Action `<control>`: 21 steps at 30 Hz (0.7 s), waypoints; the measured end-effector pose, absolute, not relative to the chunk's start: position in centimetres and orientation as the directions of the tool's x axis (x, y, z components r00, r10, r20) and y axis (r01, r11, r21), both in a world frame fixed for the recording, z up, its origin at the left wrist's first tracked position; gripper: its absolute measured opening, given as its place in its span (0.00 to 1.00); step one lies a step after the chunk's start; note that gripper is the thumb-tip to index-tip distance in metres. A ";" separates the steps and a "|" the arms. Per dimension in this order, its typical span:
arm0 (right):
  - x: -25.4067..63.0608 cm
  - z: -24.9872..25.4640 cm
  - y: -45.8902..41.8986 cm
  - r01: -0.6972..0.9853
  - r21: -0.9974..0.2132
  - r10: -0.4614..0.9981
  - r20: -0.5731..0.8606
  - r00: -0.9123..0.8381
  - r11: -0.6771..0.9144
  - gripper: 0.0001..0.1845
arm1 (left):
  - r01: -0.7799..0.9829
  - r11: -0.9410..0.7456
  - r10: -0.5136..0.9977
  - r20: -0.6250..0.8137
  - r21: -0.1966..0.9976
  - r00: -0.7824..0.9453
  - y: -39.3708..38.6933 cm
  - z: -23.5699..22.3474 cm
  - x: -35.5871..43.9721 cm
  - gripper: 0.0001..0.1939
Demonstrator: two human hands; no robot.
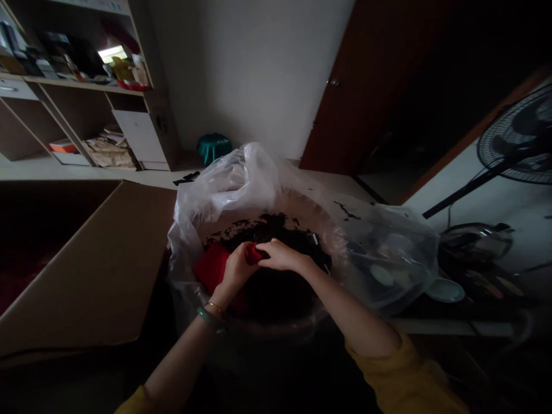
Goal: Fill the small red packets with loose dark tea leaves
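Both hands meet over a wide tub (302,207) lined with clear plastic and holding dark loose scraps (276,293). My left hand (237,267) is closed around a piece of red fabric (211,267) that looks like a small pouch, part of it hanging down to the left. With bent fingers, my right hand (280,255) pinches the gathered red edge beside my left thumb. Whether anything else sits between those fingers is hidden. A small white piece (315,238) lies on the scraps at the right.
At the left stands an open cardboard box (86,270) with red material inside. The plastic bag (388,253) spreads right, near a bowl (445,290) and a glass-lidded pot (474,241). A standing fan (517,138), shelves (90,86) and a green covered stool (214,148) are around.
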State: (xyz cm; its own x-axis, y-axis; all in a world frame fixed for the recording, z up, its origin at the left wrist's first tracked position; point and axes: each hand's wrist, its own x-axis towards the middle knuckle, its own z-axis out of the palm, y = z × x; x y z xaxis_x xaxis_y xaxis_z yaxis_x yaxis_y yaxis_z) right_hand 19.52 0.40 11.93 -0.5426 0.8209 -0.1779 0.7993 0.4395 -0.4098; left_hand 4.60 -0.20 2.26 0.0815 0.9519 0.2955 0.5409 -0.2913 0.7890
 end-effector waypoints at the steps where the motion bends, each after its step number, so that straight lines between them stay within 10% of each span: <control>1: 19.8 11.8 0.7 0.787 -0.449 0.838 -0.136 -0.528 0.423 0.12 | 0.514 -0.290 0.953 0.292 0.808 0.078 -0.1 2.2 4.6 0.26; 13: 19.9 12.6 1.1 0.787 -0.482 0.920 0.275 -0.281 0.385 0.09 | 0.309 -0.258 0.966 0.238 0.915 0.099 -0.3 3.0 5.1 0.22; 21: 21.3 14.8 1.4 0.746 -0.469 0.851 0.023 -0.525 0.473 0.13 | -0.127 -0.010 0.949 0.050 0.992 0.312 -1.0 3.8 4.9 0.29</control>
